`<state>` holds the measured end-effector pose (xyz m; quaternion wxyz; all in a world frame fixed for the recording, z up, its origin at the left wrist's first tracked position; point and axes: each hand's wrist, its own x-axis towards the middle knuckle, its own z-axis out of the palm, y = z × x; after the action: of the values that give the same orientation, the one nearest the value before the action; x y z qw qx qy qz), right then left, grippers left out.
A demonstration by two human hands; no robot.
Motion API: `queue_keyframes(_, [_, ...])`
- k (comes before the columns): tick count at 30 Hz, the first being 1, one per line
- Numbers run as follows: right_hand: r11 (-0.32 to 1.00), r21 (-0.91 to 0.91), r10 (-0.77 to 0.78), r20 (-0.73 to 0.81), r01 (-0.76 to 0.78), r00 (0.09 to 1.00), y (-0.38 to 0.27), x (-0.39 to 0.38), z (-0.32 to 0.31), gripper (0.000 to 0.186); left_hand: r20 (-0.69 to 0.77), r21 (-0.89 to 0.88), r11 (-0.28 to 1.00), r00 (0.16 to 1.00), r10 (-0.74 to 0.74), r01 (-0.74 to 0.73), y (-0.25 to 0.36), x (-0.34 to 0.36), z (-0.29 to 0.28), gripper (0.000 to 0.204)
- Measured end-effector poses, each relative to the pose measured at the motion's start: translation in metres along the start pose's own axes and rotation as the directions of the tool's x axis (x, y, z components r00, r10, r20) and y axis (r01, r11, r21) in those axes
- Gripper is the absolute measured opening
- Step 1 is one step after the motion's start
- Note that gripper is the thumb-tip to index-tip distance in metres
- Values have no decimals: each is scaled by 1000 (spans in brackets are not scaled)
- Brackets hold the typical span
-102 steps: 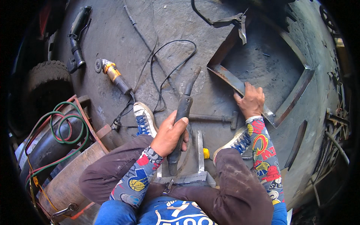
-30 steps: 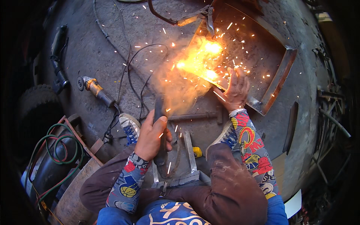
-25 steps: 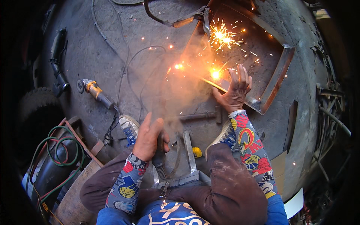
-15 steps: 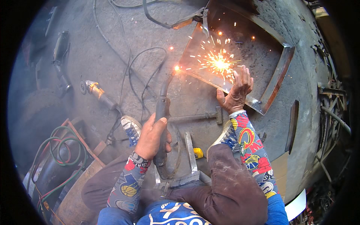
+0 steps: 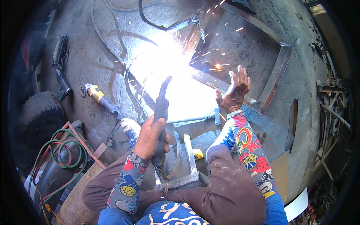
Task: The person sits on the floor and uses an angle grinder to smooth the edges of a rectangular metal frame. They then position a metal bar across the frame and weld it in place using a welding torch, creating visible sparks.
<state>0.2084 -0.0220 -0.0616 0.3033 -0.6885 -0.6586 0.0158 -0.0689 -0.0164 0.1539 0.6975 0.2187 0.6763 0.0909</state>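
My left hand (image 5: 150, 138) is wrapped around the black handle of a welding torch (image 5: 161, 108), its bent neck pointing away from me. Beyond the tip, a blinding white arc glare hides the near left corner of a rectangular steel frame (image 5: 276, 77) on the floor. Sparks fly to the right from it. My right hand (image 5: 235, 92) is raised by the frame's near bar, fingers stretched out and holding nothing; whether it touches the bar I cannot tell. A metal clamp (image 5: 198, 28) with a cable grips the frame's far left part.
An angle grinder (image 5: 100, 96) lies at left, near my shoe. Farther left are a black tool (image 5: 60, 65) and a tyre (image 5: 41, 114). Green and red hoses (image 5: 69, 165) coil at lower left. A yellow tape measure (image 5: 197, 153) sits between my legs. A flat metal strip (image 5: 292, 125) lies right.
A small glow at the torch tip has become a huge white glare, washing out the hammer. The bright spark burst inside the frame has shrunk to a small orange glow. Both hands stay nearly still.
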Motion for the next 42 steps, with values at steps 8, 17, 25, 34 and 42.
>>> queue_keyframes(8, [1000,16,13,8,-13,1000,-1,2,-2,80,-6,14,1000,1000,6,-6,2,-3,1,43])
queue_keyframes(17, [1000,9,17,38,-17,999,-2,3,-4,76,23,-20,1000,1000,-3,3,2,-1,-1,38])
queue_keyframes(25, [1000,1,27,45,-27,999,-3,3,-5,74,-26,-27,999,999,22,-23,3,-8,6,36])
queue_keyframes(34, [999,-20,47,62,-46,997,-12,9,-12,62,38,-64,996,997,71,-68,12,-12,7,48])
queue_keyframes(42, [988,91,109,168,-125,980,-13,12,-13,25,45,47,998,999,30,-33,24,2,29,42])
